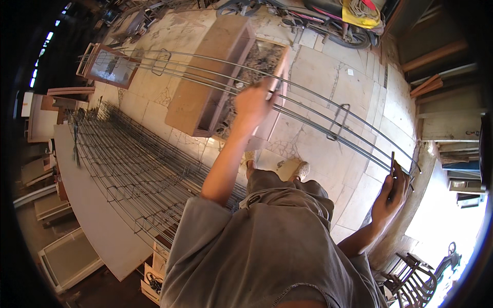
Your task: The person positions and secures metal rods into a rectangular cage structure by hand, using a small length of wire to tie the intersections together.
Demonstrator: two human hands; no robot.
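Several long steel rods (308,110) run side by side from upper left to lower right, bound by bent wire stirrups (336,122). My left hand (254,105) is closed around the rods near their middle, arm stretched forward. Near the rods' right end, my right hand (393,192) grips a thin dark tool (393,165). The rods pass over a wooden box (205,87) with rubble inside. My feet in pale shoes (298,168) stand on the tiled floor below.
A stack of finished rebar cages (133,164) lies to the left beside a long grey board (87,205). A framed pane (110,65) leans at the upper left. A motorbike (328,20) stands at the top. Planks (436,82) and a wooden chair (411,280) are on the right.
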